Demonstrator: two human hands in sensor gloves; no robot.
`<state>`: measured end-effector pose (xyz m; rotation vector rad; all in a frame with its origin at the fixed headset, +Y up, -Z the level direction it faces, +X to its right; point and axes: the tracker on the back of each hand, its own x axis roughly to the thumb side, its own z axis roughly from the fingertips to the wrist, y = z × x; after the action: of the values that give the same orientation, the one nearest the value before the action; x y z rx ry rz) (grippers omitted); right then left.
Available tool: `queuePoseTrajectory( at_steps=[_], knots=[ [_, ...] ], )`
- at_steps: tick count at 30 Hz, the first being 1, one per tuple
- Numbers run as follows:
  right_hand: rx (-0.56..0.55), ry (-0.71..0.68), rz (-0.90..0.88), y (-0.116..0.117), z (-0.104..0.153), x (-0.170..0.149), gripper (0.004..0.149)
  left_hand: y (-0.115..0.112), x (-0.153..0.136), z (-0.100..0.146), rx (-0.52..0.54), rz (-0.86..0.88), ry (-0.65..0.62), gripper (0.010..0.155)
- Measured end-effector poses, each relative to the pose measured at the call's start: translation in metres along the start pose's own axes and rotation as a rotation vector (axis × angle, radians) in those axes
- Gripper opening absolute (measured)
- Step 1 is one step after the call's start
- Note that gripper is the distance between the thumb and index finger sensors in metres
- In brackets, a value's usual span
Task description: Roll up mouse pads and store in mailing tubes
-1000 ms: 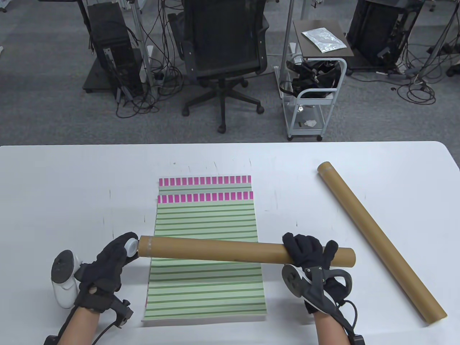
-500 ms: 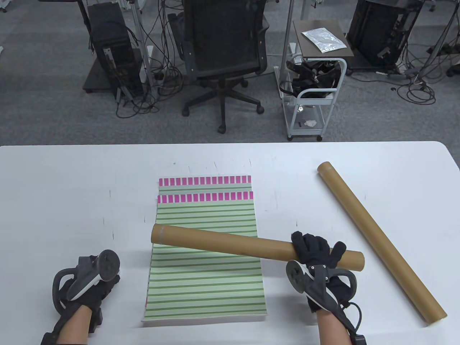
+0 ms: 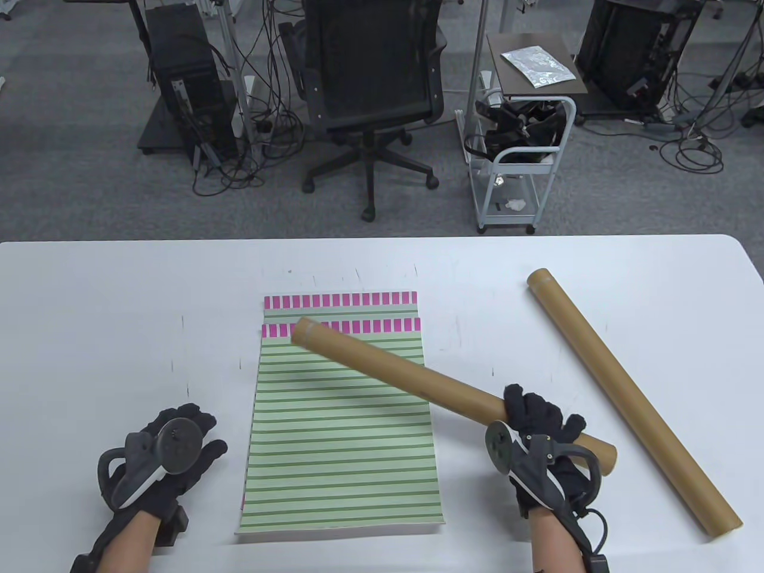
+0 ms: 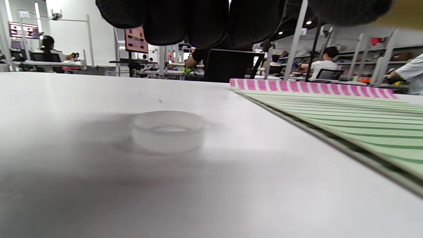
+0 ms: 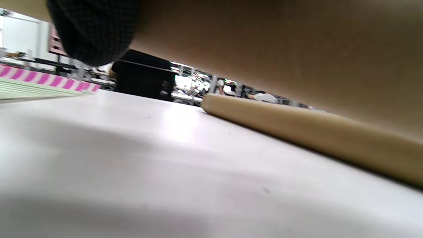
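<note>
My right hand (image 3: 540, 418) grips a brown mailing tube (image 3: 406, 379) near its right end and holds it slanted above the mouse pads, its open left end pointing far left. The same tube (image 5: 264, 39) fills the top of the right wrist view. Two green-striped mouse pads with pink edges lie stacked, the top one (image 3: 340, 441) shifted nearer than the lower one (image 3: 340, 302). Left of the pads, my left hand (image 3: 194, 427) hovers flat with straight fingers (image 4: 198, 19). Below them a white tube cap (image 4: 168, 131) lies on the table; the hand hides it in the table view.
A second brown tube (image 3: 632, 400) lies diagonally on the right of the white table (image 3: 107, 310), close to the held tube's near end. Beyond the far edge stand an office chair (image 3: 373, 89), a small cart (image 3: 525, 155) and cabled equipment.
My left hand pulled the white cap off the tube's left end, moved back left and let it go on the table. My right hand swung the tube's left end toward the far side.
</note>
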<state>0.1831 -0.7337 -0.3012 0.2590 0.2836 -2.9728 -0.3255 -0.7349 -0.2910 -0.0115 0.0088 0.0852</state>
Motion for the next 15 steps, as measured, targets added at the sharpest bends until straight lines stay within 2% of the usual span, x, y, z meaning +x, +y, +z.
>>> queuePoseTrajectory(
  at_steps=[6,12,15],
  knots=[
    [0.086,0.214,0.024,0.020,-0.006,-0.019,0.079,0.009,0.029,0.008,0.051,-0.076,-0.122,0.065],
    [0.198,0.321,-0.002,0.032,-0.010,-0.035,0.079,0.008,0.045,0.014,0.066,-0.134,-0.191,0.065],
    [0.249,0.375,-0.046,0.036,-0.010,-0.042,0.079,0.005,0.046,0.013,0.036,-0.156,-0.191,0.063]
  ],
)
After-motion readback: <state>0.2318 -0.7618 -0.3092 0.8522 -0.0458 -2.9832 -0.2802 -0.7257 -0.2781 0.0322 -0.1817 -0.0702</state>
